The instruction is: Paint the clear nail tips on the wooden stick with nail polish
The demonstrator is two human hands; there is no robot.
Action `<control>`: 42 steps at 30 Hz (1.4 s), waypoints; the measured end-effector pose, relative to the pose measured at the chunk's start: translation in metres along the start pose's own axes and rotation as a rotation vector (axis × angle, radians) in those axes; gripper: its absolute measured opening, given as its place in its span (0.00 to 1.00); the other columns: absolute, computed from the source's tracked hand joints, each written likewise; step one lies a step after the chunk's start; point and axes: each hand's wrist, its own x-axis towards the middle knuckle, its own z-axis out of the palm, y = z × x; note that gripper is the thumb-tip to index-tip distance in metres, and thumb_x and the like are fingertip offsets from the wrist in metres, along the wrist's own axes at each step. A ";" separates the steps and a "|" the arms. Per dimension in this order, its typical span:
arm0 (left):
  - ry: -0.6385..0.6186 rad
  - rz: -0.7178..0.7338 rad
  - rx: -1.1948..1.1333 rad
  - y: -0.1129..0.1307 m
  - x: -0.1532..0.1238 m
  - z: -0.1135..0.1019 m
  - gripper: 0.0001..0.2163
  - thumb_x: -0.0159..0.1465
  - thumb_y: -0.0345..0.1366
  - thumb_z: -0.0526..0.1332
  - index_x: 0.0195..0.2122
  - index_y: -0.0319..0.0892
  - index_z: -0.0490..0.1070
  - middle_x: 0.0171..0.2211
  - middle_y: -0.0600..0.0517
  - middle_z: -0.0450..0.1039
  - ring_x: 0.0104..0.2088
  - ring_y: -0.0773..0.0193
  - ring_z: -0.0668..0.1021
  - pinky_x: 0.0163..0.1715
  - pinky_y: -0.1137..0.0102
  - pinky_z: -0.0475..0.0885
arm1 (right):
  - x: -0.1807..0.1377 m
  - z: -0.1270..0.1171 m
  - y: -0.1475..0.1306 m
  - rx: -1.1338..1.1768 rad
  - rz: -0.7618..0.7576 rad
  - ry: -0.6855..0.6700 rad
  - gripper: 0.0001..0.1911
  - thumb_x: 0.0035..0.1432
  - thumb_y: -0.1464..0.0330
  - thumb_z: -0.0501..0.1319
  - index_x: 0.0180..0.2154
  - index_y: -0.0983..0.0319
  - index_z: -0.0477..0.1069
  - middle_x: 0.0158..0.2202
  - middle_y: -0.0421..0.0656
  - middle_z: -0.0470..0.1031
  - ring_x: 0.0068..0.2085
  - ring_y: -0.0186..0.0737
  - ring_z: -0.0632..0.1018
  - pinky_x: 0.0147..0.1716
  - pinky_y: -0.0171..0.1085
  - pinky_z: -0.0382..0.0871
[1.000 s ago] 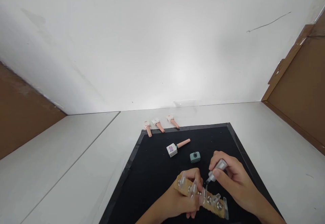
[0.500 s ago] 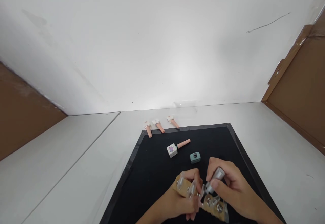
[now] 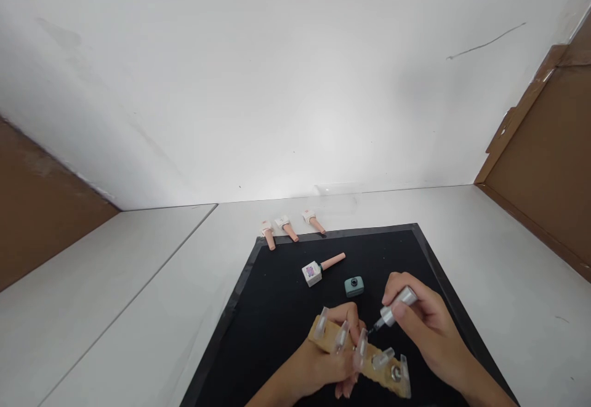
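Purple print (image 3: pixel 310 271) is spotted below centre on the white square pink-capped bottle (image 3: pixel 314 280), any lettering unreadable. Lower right, the silver cylindrical brush cap (image 3: pixel 399 305), pinched by the right hand (image 3: pixel 425 328), has just been lifted; lower centre, the tan wavy-edged strip (image 3: pixel 384 378) is gripped in the curled left hand (image 3: pixel 323 367).

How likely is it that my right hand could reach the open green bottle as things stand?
Probably yes: the open green bottle sits ahead and left of your right hand with nothing visible between them, though that hand holds a silver-handled brush.
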 end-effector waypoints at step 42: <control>-0.065 0.008 -0.120 -0.007 -0.001 -0.003 0.15 0.52 0.34 0.69 0.26 0.40 0.60 0.17 0.59 0.67 0.11 0.78 0.66 0.08 0.86 0.63 | -0.003 -0.001 0.001 0.030 -0.074 -0.101 0.17 0.62 0.53 0.54 0.31 0.59 0.68 0.27 0.38 0.61 0.26 0.35 0.64 0.25 0.33 0.58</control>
